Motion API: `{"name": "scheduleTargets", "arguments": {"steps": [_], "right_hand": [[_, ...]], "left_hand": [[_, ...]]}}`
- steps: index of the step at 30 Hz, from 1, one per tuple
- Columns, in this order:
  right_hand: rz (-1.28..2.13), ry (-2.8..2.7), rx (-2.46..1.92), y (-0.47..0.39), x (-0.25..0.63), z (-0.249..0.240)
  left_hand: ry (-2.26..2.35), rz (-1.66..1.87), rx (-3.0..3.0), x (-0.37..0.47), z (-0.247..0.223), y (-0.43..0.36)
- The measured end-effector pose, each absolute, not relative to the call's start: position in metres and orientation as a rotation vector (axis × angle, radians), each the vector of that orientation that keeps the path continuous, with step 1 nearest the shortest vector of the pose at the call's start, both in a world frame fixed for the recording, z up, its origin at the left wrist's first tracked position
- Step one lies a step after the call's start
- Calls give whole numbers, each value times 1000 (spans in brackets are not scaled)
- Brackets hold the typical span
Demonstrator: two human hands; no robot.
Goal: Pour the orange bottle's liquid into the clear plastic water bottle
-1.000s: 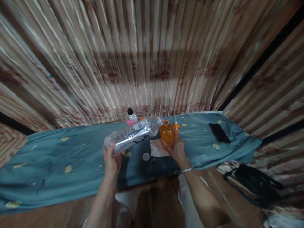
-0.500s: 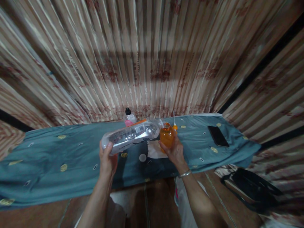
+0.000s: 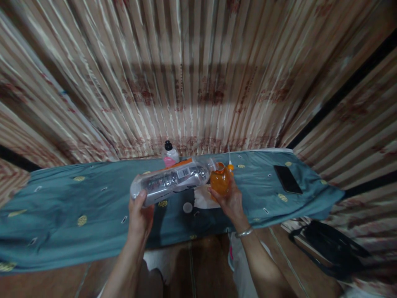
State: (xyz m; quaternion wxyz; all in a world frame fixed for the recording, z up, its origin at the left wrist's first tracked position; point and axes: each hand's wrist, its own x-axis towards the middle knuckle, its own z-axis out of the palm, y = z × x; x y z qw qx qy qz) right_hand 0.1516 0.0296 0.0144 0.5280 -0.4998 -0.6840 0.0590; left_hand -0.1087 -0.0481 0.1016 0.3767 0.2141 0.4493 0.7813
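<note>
My left hand is closed round the base of a large clear plastic bottle with a printed label. The bottle lies nearly level, its neck pointing right at the mouth of a small orange bottle. My right hand is wrapped round that orange bottle, which is upright and uncapped. Whether liquid is flowing between the two is too blurred to tell. An orange pump top with a thin tube stands just behind it. Below the bottles are a round whitish cap and a white cloth or paper.
A blue-green patterned cloth covers the long table. Behind the large bottle stands a black-topped bottle with pink on it. A black phone lies at the right. A dark bag sits low at the right, and curtains hang behind.
Both hands and bottles keep nearly the same pose. The view has shifted slightly, so the things on the right appear a little farther right.
</note>
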Motion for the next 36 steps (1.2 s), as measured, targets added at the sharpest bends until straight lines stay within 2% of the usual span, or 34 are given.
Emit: {"name": "scheduleTargets", "arguments": {"steps": [14,36], "right_hand": [[196,-1629,-1223,28,149,13],[126,-1657,-1197,27,146,12]], "left_hand": [[1178,2004,579,-108,114,-60],[1224,2003,625,-122,108,-64]]}}
